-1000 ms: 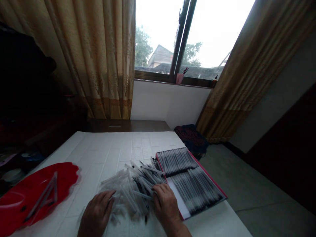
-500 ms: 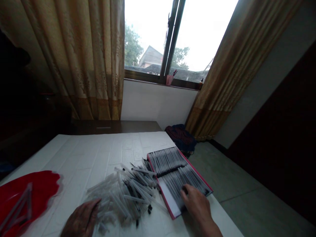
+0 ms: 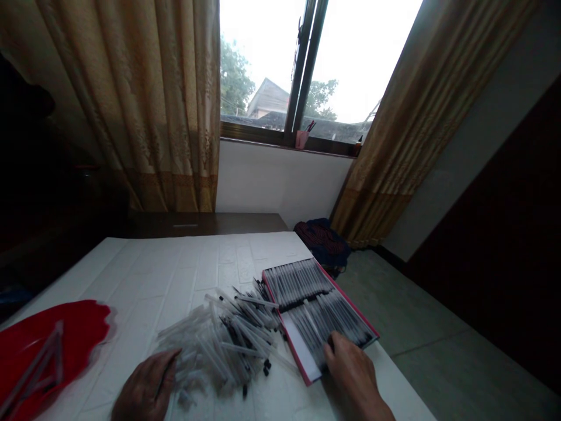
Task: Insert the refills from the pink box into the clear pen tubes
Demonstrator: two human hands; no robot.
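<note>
A shallow box with pink-red edges (image 3: 309,372) lies tilted on the table, filled with two rows of slim clear tubes with dark ends (image 3: 302,282). A strip of its white bottom shows at the near left. Over the lower row is my right hand (image 3: 353,367), thumb and fingers closed together at the tubes; what they hold, if anything, is hidden. Left of the box spreads a loose pile of similar clear tubes (image 3: 214,345), some with black ends. My left hand (image 3: 146,386) rests at the pile's left edge, fingers curled together, their tips partly hidden.
On the left of the white table (image 3: 144,275) sits a red scalloped tray (image 3: 85,324) with a few clear tubes. Small black caps (image 3: 267,367) lie near the pile. Dark patterned cloth (image 3: 322,240) is beyond the right edge. A pink cup (image 3: 301,139) stands on the windowsill.
My right hand has shifted very slightly right and down along the lower row. My left hand stays beside the pile. The view has moved a little.
</note>
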